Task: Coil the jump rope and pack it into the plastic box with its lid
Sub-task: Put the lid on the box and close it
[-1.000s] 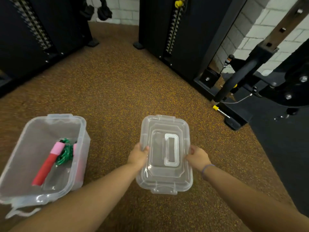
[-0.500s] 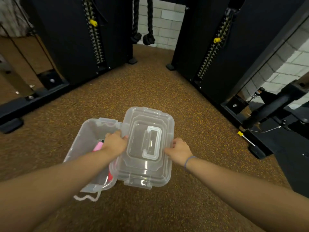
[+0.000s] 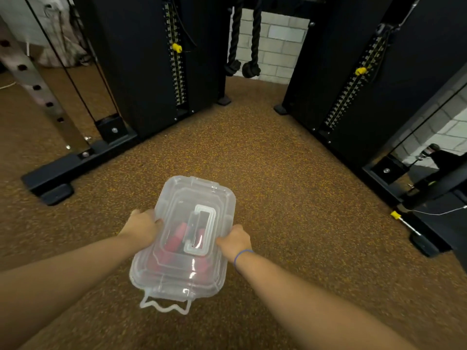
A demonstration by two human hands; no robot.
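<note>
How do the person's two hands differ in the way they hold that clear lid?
The left hand holds the lid on its left edge and sits farther from the camera; the right hand holds the right edge, nearer. The right wrist wears a thin band; the left wrist is bare. The left fingers curl onto the lid's top, while the right fingers are mostly hidden under its rim. Both grip the long sides of the same lid, over the box.

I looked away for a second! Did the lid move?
Yes. The lid went left, from bare floor beside the box to on top of the box, both hands holding its sides.
</note>
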